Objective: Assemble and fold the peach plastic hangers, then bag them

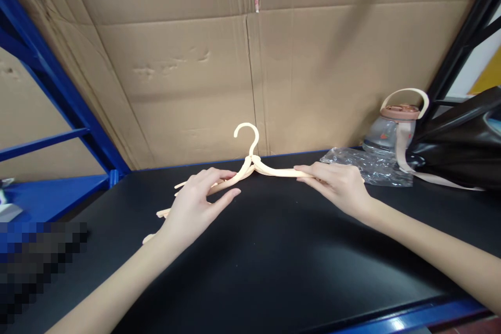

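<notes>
A cream plastic clothes hanger (256,164) with a hook (248,133) sits just above the black tabletop (274,261), near the back edge. My left hand (198,203) pinches the hanger's left arm between thumb and fingers; several thin cream bars stick out to the left below that hand. My right hand (338,185) grips the end of the hanger's right arm, fingers closed round it. The two arms of the hanger meet at a joint under the hook.
A crumpled clear plastic bag (368,164) lies behind my right hand. A clear water bottle (389,133) with a pink lid and cream strap stands at the back right, beside a black bag (462,141). Cardboard sheets (235,62) wall off the back. A blue rack frame (58,99) stands left.
</notes>
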Demonstrator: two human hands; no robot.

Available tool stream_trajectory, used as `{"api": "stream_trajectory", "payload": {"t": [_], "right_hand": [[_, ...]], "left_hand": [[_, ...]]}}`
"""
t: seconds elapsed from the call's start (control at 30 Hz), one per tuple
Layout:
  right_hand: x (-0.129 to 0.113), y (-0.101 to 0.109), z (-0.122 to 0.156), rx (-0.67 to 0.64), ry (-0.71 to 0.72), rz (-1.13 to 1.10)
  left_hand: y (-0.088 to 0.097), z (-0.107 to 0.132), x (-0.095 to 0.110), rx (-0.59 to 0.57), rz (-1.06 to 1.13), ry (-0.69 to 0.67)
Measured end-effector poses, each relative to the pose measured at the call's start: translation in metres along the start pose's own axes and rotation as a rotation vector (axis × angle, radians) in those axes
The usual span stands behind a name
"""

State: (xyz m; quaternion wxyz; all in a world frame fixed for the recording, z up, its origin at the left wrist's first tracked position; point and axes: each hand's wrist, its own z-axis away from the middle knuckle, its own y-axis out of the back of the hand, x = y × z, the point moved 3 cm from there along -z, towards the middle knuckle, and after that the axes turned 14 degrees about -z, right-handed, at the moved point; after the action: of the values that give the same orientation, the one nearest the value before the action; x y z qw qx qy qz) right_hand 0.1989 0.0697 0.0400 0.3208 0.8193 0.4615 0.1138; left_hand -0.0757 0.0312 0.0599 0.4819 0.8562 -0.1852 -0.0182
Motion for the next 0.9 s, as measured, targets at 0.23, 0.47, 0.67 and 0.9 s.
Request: {"api": "stream_trajectory", "payload": {"t": [0.23, 0.47, 0.67, 0.9], "right_hand": [[-0.011, -0.001, -0.005, -0.030, 0.077, 0.025], [-0.020, 0.010, -0.010, 0.133, 0.083, 0.032], [0.000, 0.005, -0.010, -0.011, -0.346, -0.031], [0.009, 0.005, -0.010, -0.071, -0.641, -0.173]], "left_hand": [[-0.005, 0.007, 0.006, -0.028, 0.076, 0.064], [0.002, 0.009, 0.004, 0.055, 0.078, 0.178], [0.002, 0.009, 0.003, 0.072, 0.022, 0.150], [-0.001, 0.010, 0.006, 0.111, -0.094, 0.046]]}}
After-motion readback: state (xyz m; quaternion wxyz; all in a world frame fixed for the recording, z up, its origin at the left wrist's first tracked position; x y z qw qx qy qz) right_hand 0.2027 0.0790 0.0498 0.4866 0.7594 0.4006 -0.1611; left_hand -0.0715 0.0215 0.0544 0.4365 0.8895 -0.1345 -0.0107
